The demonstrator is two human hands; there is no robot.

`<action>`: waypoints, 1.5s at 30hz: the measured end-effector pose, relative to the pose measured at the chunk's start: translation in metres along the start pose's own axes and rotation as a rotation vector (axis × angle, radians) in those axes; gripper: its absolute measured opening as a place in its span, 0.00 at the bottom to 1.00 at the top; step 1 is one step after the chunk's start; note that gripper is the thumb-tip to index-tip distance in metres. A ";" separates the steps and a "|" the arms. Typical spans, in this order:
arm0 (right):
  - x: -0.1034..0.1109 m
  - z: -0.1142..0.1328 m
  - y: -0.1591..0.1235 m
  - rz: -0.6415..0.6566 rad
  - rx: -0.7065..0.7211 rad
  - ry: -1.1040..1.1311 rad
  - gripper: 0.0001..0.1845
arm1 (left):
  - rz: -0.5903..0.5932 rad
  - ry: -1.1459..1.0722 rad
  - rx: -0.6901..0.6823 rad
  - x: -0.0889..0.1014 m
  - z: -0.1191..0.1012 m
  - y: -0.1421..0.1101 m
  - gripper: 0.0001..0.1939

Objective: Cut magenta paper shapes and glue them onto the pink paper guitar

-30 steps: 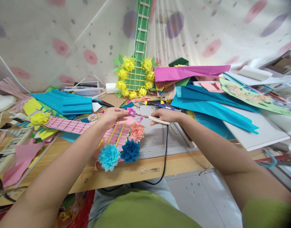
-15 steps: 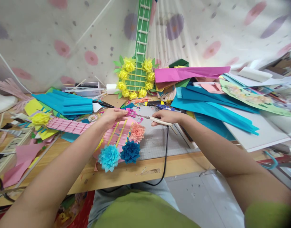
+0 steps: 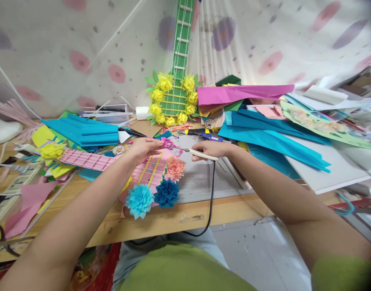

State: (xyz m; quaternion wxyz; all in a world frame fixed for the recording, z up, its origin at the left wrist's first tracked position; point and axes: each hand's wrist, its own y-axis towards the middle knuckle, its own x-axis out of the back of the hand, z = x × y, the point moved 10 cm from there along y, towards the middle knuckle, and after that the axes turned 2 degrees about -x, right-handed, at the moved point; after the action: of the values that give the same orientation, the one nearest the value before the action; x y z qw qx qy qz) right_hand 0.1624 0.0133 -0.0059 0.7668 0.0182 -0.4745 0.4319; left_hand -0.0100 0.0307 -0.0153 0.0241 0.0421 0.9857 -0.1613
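Observation:
My left hand (image 3: pixel 145 148) is closed, fingertips pinching a small magenta paper piece (image 3: pixel 164 142) above the pink paper guitar (image 3: pixel 150 171). My right hand (image 3: pixel 210 148) wraps around the white handle of a corded tool that looks like a soldering iron (image 3: pixel 205 155). Its thin metal tip points left, close to the magenta piece; whether they touch is too small to tell. A black cord (image 3: pixel 212 190) hangs from the handle over the table edge. Light blue (image 3: pixel 139 201), dark blue (image 3: pixel 166 193) and coral (image 3: pixel 175 169) paper flowers sit on the guitar body.
A green paper guitar (image 3: pixel 179 60) with yellow flowers leans against the patterned curtain (image 3: pixel 118 36). Folded blue paper (image 3: pixel 94 131) lies left, with more blue sheets (image 3: pixel 273 135) and magenta paper (image 3: pixel 242 93) right. A grey cutting mat (image 3: pixel 197 182) covers the table's middle. A power strip (image 3: pixel 17 188) is far left.
Both hands stay almost in place. The magenta piece at the left fingertips has shifted slightly, and the tool's handle tilts a little differently.

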 end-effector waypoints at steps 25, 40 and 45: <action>0.007 -0.004 0.002 -0.063 -0.029 -0.007 0.26 | 0.046 0.000 -0.010 -0.005 0.000 0.001 0.12; 0.002 0.003 -0.003 0.010 0.006 0.046 0.26 | 0.049 -0.025 -0.023 -0.004 0.000 0.001 0.12; 0.003 0.002 0.000 0.001 -0.003 0.005 0.26 | 0.033 -0.016 -0.014 -0.001 0.002 0.002 0.11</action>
State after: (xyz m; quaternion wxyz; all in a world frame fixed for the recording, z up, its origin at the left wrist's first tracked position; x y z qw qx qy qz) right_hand 0.1612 0.0146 -0.0023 0.7678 0.0156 -0.4731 0.4318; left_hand -0.0089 0.0322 -0.0181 0.0351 0.0569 0.9858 -0.1543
